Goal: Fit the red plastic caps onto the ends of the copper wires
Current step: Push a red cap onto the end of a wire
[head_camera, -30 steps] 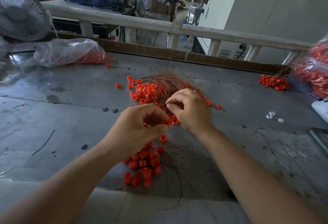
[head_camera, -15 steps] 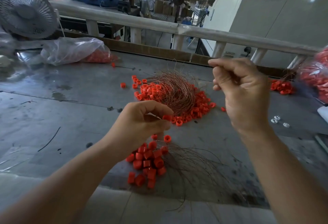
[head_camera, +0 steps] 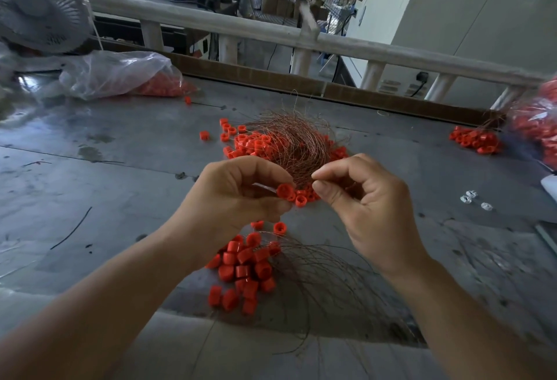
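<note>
Matt red plastic caps [head_camera: 244, 269] and fine coppery wires [head_camera: 297, 146] (thin, shiny) lie on dull scuffed table [head_camera: 105, 198].

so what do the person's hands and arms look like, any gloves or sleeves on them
No gloves or sleeves. The left hand and right hand are bare, with no rings, watch or wristband visible. Both forearms are uncovered to the frame's edge. The nails that show are short and plain.
</note>
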A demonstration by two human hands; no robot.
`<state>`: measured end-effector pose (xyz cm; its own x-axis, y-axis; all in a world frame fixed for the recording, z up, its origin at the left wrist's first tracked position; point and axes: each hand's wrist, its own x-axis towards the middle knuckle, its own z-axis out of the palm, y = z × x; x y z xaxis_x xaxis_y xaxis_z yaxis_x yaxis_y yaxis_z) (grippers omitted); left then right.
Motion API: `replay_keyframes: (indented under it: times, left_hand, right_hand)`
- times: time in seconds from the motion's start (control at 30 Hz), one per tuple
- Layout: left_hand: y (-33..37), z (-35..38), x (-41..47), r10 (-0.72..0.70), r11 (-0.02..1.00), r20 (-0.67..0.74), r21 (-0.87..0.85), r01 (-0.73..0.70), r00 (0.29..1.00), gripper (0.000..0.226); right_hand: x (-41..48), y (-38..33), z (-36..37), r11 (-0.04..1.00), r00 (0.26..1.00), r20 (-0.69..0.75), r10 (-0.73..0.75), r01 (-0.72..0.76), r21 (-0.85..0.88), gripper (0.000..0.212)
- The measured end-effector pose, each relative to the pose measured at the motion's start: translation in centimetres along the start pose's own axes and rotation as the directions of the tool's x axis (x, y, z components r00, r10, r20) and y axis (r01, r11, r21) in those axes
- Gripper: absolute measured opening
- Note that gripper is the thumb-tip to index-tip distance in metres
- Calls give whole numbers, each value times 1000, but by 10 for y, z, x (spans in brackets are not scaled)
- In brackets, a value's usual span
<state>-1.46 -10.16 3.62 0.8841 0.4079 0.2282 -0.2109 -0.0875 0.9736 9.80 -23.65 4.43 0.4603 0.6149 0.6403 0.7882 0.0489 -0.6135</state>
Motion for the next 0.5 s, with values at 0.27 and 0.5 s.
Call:
replay_keyframes:
  times: [0.27,0.5]
  left_hand:
    - [2,-1,-1,-27,998,-4,-48,27,1000,29]
    - [3,0,0,-75,979,-4,-189,73,997,21]
  right_hand:
    - [-2,-7,4,1000,999,31,-18,17,5,16]
    - [-3,-5,-1,1000,1000,2,16,-16,-8,17]
